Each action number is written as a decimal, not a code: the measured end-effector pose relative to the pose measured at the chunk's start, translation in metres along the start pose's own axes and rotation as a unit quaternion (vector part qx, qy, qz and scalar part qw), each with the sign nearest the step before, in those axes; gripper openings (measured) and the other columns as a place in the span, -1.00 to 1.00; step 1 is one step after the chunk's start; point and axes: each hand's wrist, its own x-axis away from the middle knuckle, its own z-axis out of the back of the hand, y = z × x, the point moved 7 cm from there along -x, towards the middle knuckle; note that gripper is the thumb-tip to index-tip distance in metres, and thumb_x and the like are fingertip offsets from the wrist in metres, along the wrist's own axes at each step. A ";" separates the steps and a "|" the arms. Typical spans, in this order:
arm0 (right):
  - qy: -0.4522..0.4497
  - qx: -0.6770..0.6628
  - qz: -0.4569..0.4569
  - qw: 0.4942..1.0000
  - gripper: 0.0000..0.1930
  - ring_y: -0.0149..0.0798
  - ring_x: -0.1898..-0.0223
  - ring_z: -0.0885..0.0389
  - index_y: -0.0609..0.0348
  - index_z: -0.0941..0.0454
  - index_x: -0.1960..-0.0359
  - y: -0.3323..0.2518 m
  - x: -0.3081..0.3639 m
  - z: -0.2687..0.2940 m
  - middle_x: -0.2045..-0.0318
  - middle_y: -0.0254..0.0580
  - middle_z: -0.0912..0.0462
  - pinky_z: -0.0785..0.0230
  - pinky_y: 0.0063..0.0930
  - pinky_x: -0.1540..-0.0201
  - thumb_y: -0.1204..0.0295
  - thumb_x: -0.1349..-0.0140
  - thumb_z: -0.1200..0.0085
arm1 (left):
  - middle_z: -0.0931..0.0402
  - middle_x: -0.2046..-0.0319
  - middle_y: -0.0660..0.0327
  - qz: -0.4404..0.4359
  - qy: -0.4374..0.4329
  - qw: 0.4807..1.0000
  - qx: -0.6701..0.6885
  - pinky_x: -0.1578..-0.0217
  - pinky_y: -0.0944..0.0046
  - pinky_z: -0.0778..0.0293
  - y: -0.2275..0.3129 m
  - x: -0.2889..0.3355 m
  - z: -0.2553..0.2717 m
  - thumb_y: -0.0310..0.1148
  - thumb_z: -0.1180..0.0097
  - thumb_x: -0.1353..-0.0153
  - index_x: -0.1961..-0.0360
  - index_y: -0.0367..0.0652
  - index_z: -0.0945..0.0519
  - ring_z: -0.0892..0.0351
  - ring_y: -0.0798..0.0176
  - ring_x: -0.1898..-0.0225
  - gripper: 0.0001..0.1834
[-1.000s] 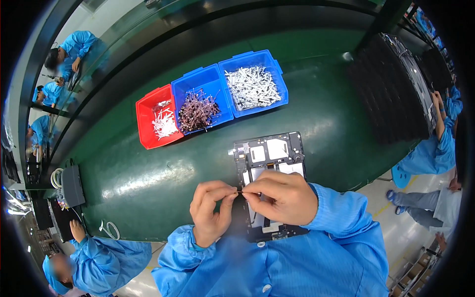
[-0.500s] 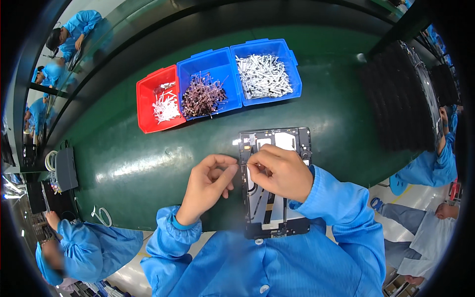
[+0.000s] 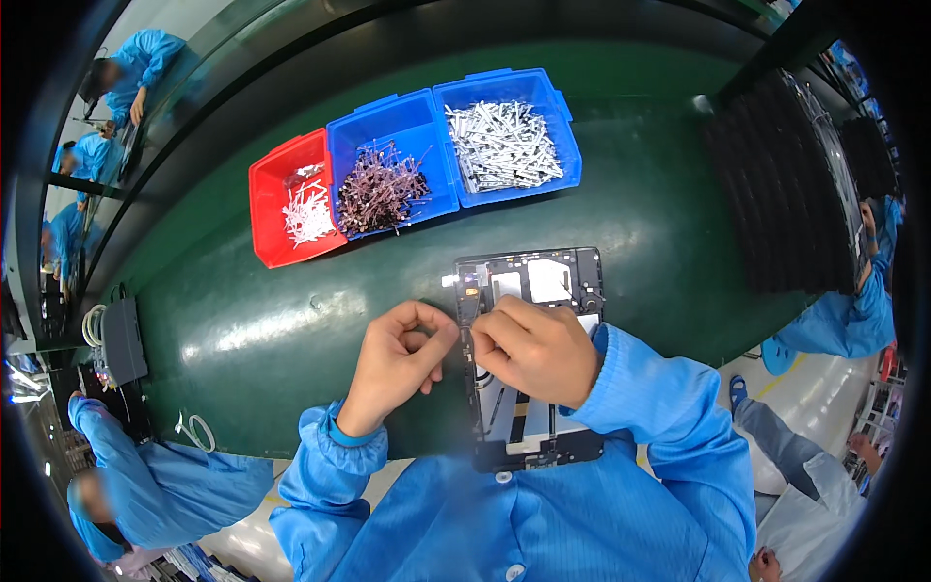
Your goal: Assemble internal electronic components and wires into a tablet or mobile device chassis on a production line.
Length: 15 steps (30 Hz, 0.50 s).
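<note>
An opened tablet (image 3: pixel 538 427) lies lengthwise before me at the table's front edge, with its circuit boards and pale inner panels showing. Over its upper left part, my right hand (image 3: pixel 538 351) is closed in a pinch, partly covering the inside. My left hand (image 3: pixel 400 367) is just off the tablet's left edge, thumb and index finger pressed together. Whatever either pinch holds is too small or hidden to make out. Beyond the tablet stand a red bin (image 3: pixel 268 223) of small white strips, a blue bin (image 3: pixel 388 124) of thin purplish flex cables, and another blue bin (image 3: pixel 569 160) of white-and-black strips.
A tall stack of black trays (image 3: pixel 776 194) stands at the right of the green table (image 3: pixel 252 388). On the left are a dark grey box (image 3: pixel 124 339) and a looped white cable (image 3: pixel 201 434). Co-workers in blue sit at the left (image 3: pixel 184 495) and right (image 3: pixel 839 320).
My left thumb and index finger have come together at the tablet's edge. The right hand has turned slightly, its pinch lower over the tablet. The whole view has shifted a little.
</note>
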 end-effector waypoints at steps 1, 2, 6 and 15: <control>0.001 0.001 -0.002 1.000 -0.88 -0.27 0.57 -0.64 0.14 -0.62 0.37 0.000 0.000 0.000 0.47 -0.30 -0.54 -0.52 -0.41 0.56 0.57 -0.07 -0.32 | -0.58 0.51 0.28 -0.001 0.004 1.000 -0.003 0.69 0.49 -0.34 0.000 0.000 0.000 -0.47 -0.25 -0.37 0.17 -0.32 -0.58 -0.51 0.53 0.63 -0.86; 0.001 0.002 -0.003 1.000 -0.88 -0.28 0.57 -0.64 0.13 -0.62 0.38 0.001 0.001 -0.001 0.47 -0.31 -0.53 -0.51 -0.42 0.57 0.57 -0.07 -0.32 | -0.58 0.51 0.28 -0.001 0.002 1.000 -0.003 0.69 0.49 -0.34 0.000 0.000 0.000 -0.47 -0.25 -0.37 0.17 -0.32 -0.58 -0.51 0.53 0.63 -0.86; 0.009 -0.002 -0.002 1.000 -0.88 -0.28 0.58 -0.62 0.13 -0.61 0.39 0.001 0.002 0.000 0.47 -0.31 -0.52 -0.50 -0.41 0.59 0.56 -0.06 -0.32 | -0.56 0.58 0.31 0.005 0.003 1.000 -0.008 0.69 0.50 -0.33 -0.001 0.000 0.000 -0.45 -0.26 -0.37 0.18 -0.30 -0.58 -0.49 0.54 0.65 -0.86; 0.013 -0.019 -0.011 1.000 -0.89 -0.22 0.57 -0.63 0.13 -0.60 0.40 0.003 0.003 -0.001 0.48 -0.29 -0.51 -0.52 -0.36 0.56 0.56 -0.08 -0.31 | -0.54 0.56 0.30 0.008 0.005 1.000 -0.025 0.73 0.50 -0.31 0.001 0.000 -0.002 -0.50 -0.23 -0.40 0.20 -0.30 -0.57 -0.48 0.51 0.65 -0.90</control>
